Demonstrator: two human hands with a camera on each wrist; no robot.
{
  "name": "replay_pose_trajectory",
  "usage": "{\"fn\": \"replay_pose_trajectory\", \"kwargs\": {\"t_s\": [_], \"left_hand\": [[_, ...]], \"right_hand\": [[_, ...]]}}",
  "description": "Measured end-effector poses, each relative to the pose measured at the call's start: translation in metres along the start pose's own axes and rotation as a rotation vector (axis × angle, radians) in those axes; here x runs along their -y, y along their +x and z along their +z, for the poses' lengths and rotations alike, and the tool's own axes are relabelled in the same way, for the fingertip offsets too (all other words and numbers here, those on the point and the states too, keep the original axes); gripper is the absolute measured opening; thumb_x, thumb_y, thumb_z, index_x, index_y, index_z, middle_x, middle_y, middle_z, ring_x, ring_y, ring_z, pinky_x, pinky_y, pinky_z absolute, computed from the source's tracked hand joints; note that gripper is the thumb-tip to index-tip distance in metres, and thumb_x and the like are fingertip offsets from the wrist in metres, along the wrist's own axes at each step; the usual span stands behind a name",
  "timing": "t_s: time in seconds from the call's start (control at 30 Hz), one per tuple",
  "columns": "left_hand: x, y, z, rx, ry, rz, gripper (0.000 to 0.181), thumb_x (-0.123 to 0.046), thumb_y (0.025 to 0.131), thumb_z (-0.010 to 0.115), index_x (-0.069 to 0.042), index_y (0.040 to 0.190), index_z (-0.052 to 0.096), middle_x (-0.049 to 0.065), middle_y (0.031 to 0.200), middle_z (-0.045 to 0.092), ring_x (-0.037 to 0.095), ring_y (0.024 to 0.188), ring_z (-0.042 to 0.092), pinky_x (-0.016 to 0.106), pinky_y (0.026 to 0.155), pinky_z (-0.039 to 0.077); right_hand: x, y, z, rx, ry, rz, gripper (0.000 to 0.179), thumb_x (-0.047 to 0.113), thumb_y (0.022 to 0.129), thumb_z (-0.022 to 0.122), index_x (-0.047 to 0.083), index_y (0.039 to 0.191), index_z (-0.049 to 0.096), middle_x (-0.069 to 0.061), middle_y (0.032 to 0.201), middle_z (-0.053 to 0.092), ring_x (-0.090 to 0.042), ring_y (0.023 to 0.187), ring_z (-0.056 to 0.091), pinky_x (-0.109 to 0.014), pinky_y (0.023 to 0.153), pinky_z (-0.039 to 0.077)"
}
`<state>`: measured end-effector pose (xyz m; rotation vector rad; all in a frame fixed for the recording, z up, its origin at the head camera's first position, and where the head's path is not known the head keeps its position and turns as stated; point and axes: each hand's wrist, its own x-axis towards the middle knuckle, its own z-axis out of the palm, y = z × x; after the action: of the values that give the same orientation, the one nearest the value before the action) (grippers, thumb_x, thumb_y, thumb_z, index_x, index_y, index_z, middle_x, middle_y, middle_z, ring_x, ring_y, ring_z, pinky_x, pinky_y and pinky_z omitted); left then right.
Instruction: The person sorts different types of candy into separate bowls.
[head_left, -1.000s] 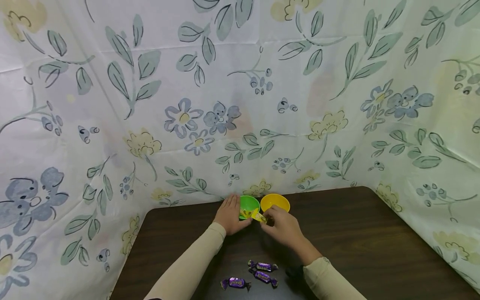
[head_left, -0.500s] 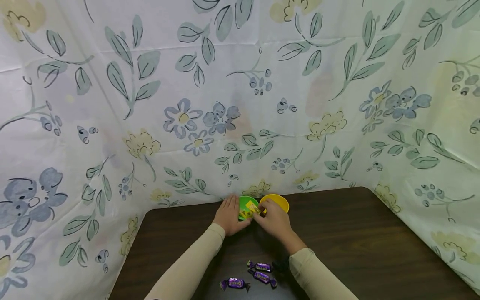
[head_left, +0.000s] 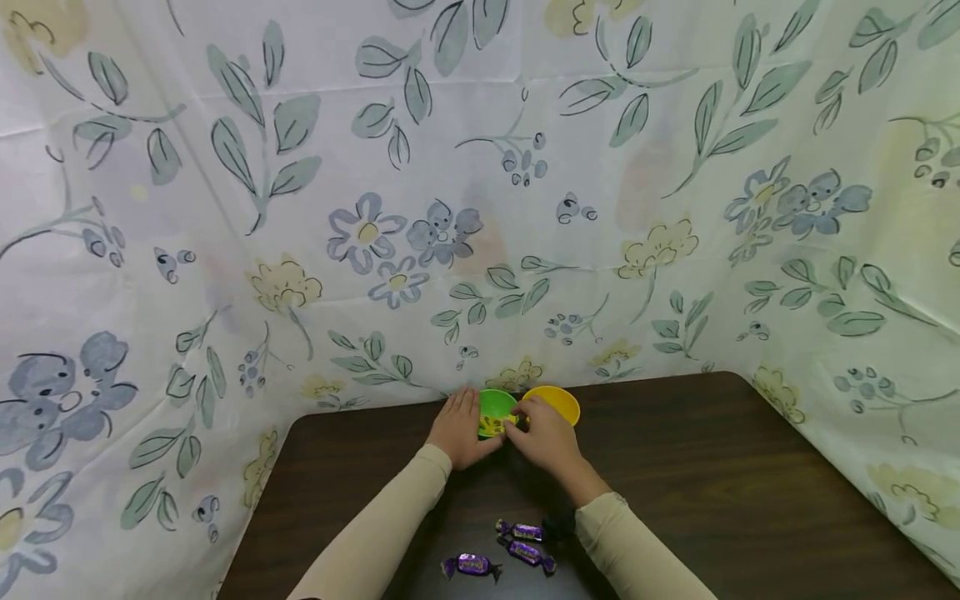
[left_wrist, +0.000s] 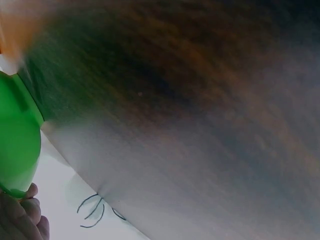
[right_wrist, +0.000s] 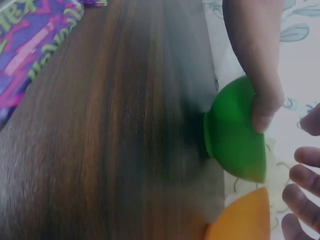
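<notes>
My left hand (head_left: 455, 429) holds the green bowl (head_left: 498, 402) at its left side. In the right wrist view, its thumb (right_wrist: 262, 112) lies against the outside of the green bowl (right_wrist: 235, 135). Several yellow-wrapped candies (head_left: 491, 424) lie inside that bowl. My right hand (head_left: 546, 437) hovers at the bowl's right rim, fingertips close to the candies. Its fingers (right_wrist: 302, 200) look loosely bent and apart in the right wrist view, with nothing seen between them. Behind this hand stands the yellow bowl (head_left: 562, 402), partly covered; its contents are hidden.
Nearer on the dark wooden table (head_left: 675, 483) lie three purple-wrapped candies: a lone candy (head_left: 472, 565) at left and a pair (head_left: 527, 552) close together. A floral cloth (head_left: 420, 333) hangs behind the table's back edge, just beyond the bowls.
My right hand moved left to the green bowl with a yellow-wrapped candy, which now lies at or in the bowl, its fingers apparently off it. The left hand stayed put.
</notes>
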<state>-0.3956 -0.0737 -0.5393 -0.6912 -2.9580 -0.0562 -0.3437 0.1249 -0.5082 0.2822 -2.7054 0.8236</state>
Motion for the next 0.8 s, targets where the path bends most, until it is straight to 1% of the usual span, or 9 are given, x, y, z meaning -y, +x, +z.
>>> {"fn": "replay_pose_trajectory", "kwargs": {"t_s": [0.2, 0.3, 0.37, 0.43, 0.57, 0.67, 0.8], "left_hand": [[-0.001, -0.001, -0.002, -0.018, -0.001, 0.002, 0.107, -0.080, 0.099, 0.038, 0.003, 0.166, 0.029, 0.021, 0.172, 0.033, 0.033, 0.162, 0.029, 0.048, 0.133, 0.024], [-0.001, -0.002, -0.003, -0.008, -0.004, -0.001, 0.106, -0.080, 0.099, 0.038, 0.002, 0.166, 0.028, 0.020, 0.172, 0.032, 0.033, 0.163, 0.029, 0.048, 0.133, 0.024], [-0.001, -0.002, -0.004, 0.001, -0.007, -0.004, 0.107, -0.080, 0.099, 0.038, 0.002, 0.167, 0.027, 0.020, 0.173, 0.032, 0.033, 0.163, 0.028, 0.048, 0.133, 0.024], [-0.001, -0.003, -0.004, 0.008, -0.010, -0.007, 0.107, -0.081, 0.099, 0.037, 0.002, 0.167, 0.027, 0.020, 0.173, 0.031, 0.033, 0.163, 0.028, 0.048, 0.133, 0.023], [-0.001, -0.003, -0.005, 0.020, -0.003, -0.011, 0.108, -0.082, 0.098, 0.035, 0.001, 0.167, 0.026, 0.020, 0.173, 0.031, 0.033, 0.163, 0.027, 0.047, 0.134, 0.022], [-0.001, -0.003, -0.005, 0.021, -0.006, -0.015, 0.108, -0.082, 0.098, 0.035, 0.001, 0.167, 0.026, 0.020, 0.173, 0.030, 0.032, 0.163, 0.027, 0.047, 0.134, 0.022], [-0.002, -0.003, -0.005, 0.020, -0.015, -0.019, 0.108, -0.081, 0.098, 0.036, 0.001, 0.167, 0.026, 0.020, 0.173, 0.030, 0.032, 0.163, 0.027, 0.047, 0.134, 0.022]], "right_hand": [[-0.008, -0.006, -0.010, -0.017, -0.018, -0.040, 0.021, 0.034, 0.094, 0.079, 0.017, 0.105, 0.079, 0.003, 0.100, 0.069, -0.009, 0.079, 0.060, -0.034, 0.069, 0.056], [-0.015, -0.011, -0.015, -0.016, -0.029, -0.053, 0.021, 0.034, 0.094, 0.079, 0.017, 0.105, 0.079, 0.002, 0.102, 0.070, -0.011, 0.082, 0.063, -0.036, 0.071, 0.057], [-0.020, -0.013, -0.017, -0.017, -0.034, -0.057, 0.021, 0.034, 0.094, 0.080, 0.017, 0.106, 0.078, 0.002, 0.105, 0.070, -0.014, 0.087, 0.067, -0.039, 0.075, 0.059], [-0.025, -0.016, -0.020, -0.013, -0.029, -0.065, 0.023, 0.033, 0.094, 0.080, 0.015, 0.108, 0.078, 0.001, 0.109, 0.071, -0.018, 0.095, 0.069, -0.043, 0.083, 0.061], [-0.035, -0.021, -0.027, 0.015, -0.022, -0.100, 0.026, 0.032, 0.094, 0.081, 0.012, 0.111, 0.077, -0.003, 0.112, 0.070, -0.023, 0.103, 0.069, -0.046, 0.094, 0.060], [-0.043, -0.024, -0.032, 0.036, -0.053, -0.141, 0.028, 0.032, 0.095, 0.081, 0.011, 0.113, 0.076, -0.004, 0.113, 0.069, -0.024, 0.105, 0.067, -0.046, 0.098, 0.059], [-0.055, -0.025, -0.035, 0.032, -0.121, -0.193, 0.032, 0.034, 0.095, 0.080, 0.011, 0.116, 0.076, -0.006, 0.119, 0.070, -0.026, 0.111, 0.065, -0.048, 0.102, 0.057]]}}
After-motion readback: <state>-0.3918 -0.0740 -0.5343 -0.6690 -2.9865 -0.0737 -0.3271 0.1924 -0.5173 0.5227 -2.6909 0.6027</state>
